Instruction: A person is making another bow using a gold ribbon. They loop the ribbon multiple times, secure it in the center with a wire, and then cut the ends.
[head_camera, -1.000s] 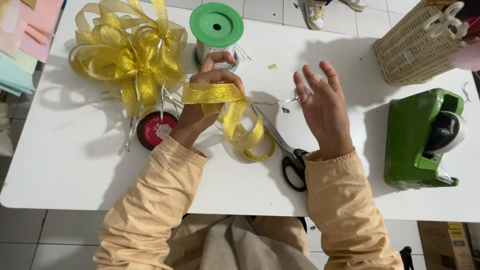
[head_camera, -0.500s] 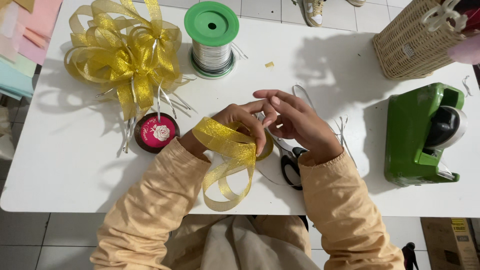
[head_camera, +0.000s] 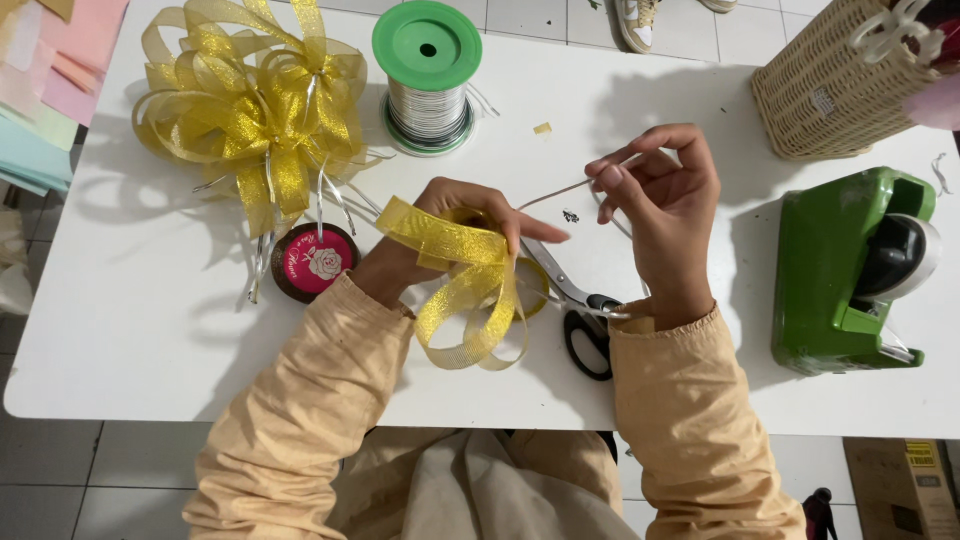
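Observation:
My left hand (head_camera: 455, 225) pinches a folded loop of gold mesh ribbon (head_camera: 462, 290) just above the white table (head_camera: 150, 330). A thin silver wire (head_camera: 560, 190) runs from that pinch up to my right hand (head_camera: 655, 190), which grips its end between thumb and fingers. Black-handled scissors (head_camera: 575, 315) lie on the table under my two hands. A finished gold ribbon bow (head_camera: 250, 110) with wire tails rests at the far left. Beside the bow stands a green spool of silver wire (head_camera: 428, 75).
A small round pink-topped ribbon roll (head_camera: 315, 262) sits by my left forearm. A green tape dispenser (head_camera: 850, 270) stands at the right, a wicker basket (head_camera: 840, 80) behind it. Coloured paper sheets (head_camera: 45, 80) lie at the far left edge.
My right hand has pulled away to the right and up, drawing the wire out taut. The ribbon loop stays pinched in my left hand, which has shifted little.

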